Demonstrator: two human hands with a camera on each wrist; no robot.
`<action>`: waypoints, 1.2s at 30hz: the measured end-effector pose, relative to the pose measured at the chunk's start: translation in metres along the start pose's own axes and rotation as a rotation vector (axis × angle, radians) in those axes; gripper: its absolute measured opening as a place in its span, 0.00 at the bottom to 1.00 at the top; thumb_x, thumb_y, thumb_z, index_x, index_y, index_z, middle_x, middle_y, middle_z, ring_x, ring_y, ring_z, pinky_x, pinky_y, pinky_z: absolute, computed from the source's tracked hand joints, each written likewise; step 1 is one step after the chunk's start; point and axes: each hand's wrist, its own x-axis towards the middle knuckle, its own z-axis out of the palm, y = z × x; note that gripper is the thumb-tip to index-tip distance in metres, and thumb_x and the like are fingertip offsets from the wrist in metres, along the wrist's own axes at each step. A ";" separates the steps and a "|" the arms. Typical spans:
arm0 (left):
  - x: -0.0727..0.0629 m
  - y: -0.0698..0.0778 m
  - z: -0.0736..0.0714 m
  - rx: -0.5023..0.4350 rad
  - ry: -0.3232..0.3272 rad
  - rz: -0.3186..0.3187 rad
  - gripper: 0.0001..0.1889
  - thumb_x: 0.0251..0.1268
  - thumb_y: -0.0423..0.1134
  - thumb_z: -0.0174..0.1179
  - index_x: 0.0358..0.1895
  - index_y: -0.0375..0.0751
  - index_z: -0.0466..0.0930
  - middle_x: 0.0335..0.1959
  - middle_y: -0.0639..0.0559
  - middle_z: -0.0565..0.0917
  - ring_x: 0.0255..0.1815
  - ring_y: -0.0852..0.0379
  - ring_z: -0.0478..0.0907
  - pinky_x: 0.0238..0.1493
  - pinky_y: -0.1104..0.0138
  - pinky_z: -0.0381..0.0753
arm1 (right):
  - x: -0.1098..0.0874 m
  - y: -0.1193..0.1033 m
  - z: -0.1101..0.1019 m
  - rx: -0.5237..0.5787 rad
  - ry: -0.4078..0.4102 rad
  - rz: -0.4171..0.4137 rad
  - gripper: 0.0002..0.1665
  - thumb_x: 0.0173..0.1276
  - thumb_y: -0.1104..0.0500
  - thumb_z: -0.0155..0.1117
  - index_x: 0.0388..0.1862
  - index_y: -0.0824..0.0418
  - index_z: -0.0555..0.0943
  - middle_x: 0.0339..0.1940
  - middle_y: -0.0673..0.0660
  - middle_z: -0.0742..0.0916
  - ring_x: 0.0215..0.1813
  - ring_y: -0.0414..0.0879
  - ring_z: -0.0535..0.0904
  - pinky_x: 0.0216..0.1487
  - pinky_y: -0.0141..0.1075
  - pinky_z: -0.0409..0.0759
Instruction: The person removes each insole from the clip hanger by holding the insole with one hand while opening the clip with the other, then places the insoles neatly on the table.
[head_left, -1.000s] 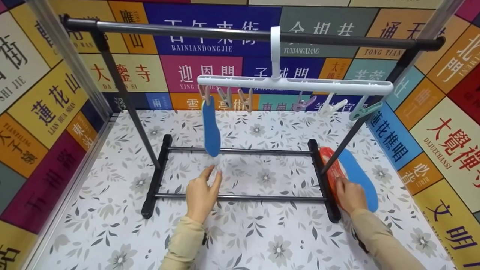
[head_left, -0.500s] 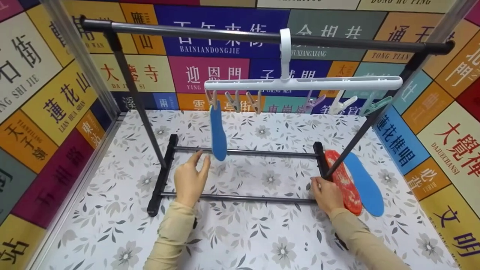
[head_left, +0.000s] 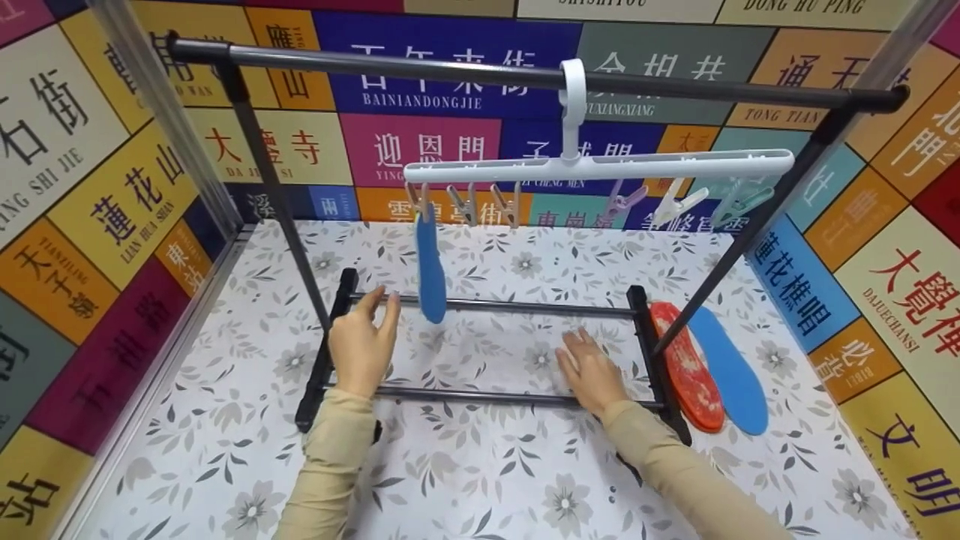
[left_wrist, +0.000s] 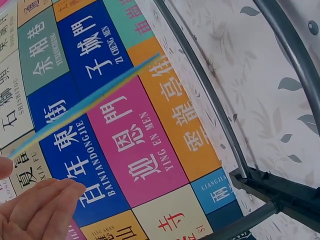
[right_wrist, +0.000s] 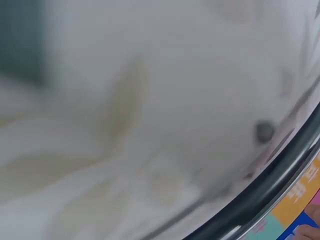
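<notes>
Hands have both shifted leftward in the head view within the last second: the right hand [head_left: 592, 371], which lay on the red insole [head_left: 686, 367] at lower right, has left it and now hovers with relaxed, slightly spread fingers holding nothing, above the floral table [head_left: 480, 480] between the two base rails of the rack [head_left: 495, 75]. The left hand [head_left: 362, 343] has drifted left of the hanging blue insole [head_left: 431, 270], fingers straight and empty; in the left wrist view that insole [left_wrist: 85, 105] shows only edge-on as a thin blue stripe. One blue insole thus hangs from the leftmost clip of the white clip hanger [head_left: 592, 166], while the red insole and a second blue insole [head_left: 731, 371] lie side by side outside the rack's right foot, so judging by this, two remain unhung. The right wrist view is blurred; only a dark rail is legible.
</notes>
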 end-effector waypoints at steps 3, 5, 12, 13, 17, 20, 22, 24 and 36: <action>0.001 -0.001 0.001 -0.008 0.013 -0.011 0.18 0.70 0.49 0.59 0.51 0.40 0.86 0.37 0.39 0.89 0.31 0.41 0.87 0.35 0.49 0.81 | 0.003 -0.015 0.009 -0.003 -0.031 -0.020 0.27 0.76 0.50 0.55 0.66 0.67 0.75 0.68 0.65 0.77 0.74 0.60 0.66 0.70 0.56 0.66; 0.003 -0.001 0.002 -0.032 0.017 -0.025 0.19 0.70 0.49 0.59 0.52 0.39 0.86 0.39 0.40 0.89 0.33 0.41 0.87 0.39 0.49 0.83 | 0.005 -0.025 0.015 -0.002 -0.050 -0.031 0.29 0.77 0.49 0.55 0.67 0.66 0.74 0.69 0.64 0.77 0.75 0.61 0.65 0.71 0.57 0.65; 0.011 0.000 0.002 -0.090 0.021 -0.037 0.18 0.71 0.46 0.59 0.53 0.36 0.85 0.42 0.38 0.88 0.38 0.42 0.88 0.44 0.51 0.83 | 0.017 -0.058 0.032 -0.023 -0.117 -0.069 0.38 0.76 0.39 0.52 0.72 0.64 0.67 0.75 0.61 0.69 0.79 0.58 0.58 0.74 0.53 0.61; 0.011 -0.001 0.002 -0.097 0.026 -0.034 0.18 0.71 0.46 0.59 0.52 0.36 0.85 0.42 0.38 0.88 0.38 0.42 0.88 0.44 0.51 0.83 | 0.018 -0.062 0.033 -0.027 -0.125 -0.081 0.39 0.75 0.38 0.51 0.73 0.64 0.67 0.76 0.61 0.68 0.79 0.58 0.58 0.75 0.53 0.60; 0.014 -0.003 0.002 -0.139 0.035 -0.031 0.17 0.71 0.44 0.59 0.52 0.34 0.85 0.43 0.38 0.88 0.40 0.42 0.88 0.45 0.51 0.84 | 0.024 -0.076 0.041 -0.073 -0.131 -0.148 0.42 0.74 0.37 0.52 0.75 0.63 0.64 0.77 0.62 0.66 0.79 0.59 0.56 0.76 0.54 0.57; 0.017 -0.004 0.003 -0.146 0.049 -0.040 0.17 0.71 0.44 0.59 0.52 0.34 0.85 0.44 0.39 0.88 0.41 0.42 0.88 0.46 0.51 0.84 | 0.028 -0.087 0.047 -0.118 -0.123 -0.210 0.43 0.74 0.37 0.52 0.75 0.63 0.63 0.77 0.64 0.66 0.79 0.60 0.56 0.77 0.52 0.54; 0.018 -0.004 0.003 -0.135 0.056 -0.048 0.17 0.71 0.44 0.59 0.52 0.35 0.85 0.43 0.39 0.89 0.38 0.43 0.88 0.44 0.51 0.83 | 0.032 -0.096 0.051 -0.131 -0.126 -0.232 0.44 0.74 0.36 0.52 0.76 0.65 0.62 0.77 0.65 0.65 0.79 0.60 0.56 0.78 0.51 0.53; 0.020 -0.004 0.002 -0.117 0.062 -0.057 0.17 0.71 0.45 0.59 0.52 0.36 0.85 0.42 0.39 0.89 0.34 0.43 0.87 0.42 0.51 0.83 | 0.035 -0.105 0.055 -0.135 -0.134 -0.225 0.47 0.73 0.35 0.52 0.76 0.66 0.60 0.77 0.65 0.64 0.80 0.58 0.54 0.79 0.49 0.52; 0.033 0.005 0.000 -0.065 0.086 -0.079 0.19 0.73 0.48 0.56 0.54 0.37 0.84 0.29 0.37 0.87 0.15 0.45 0.72 0.27 0.52 0.73 | 0.055 -0.157 0.067 -0.130 -0.123 -0.175 0.58 0.66 0.28 0.55 0.77 0.69 0.57 0.78 0.66 0.63 0.80 0.57 0.54 0.80 0.45 0.50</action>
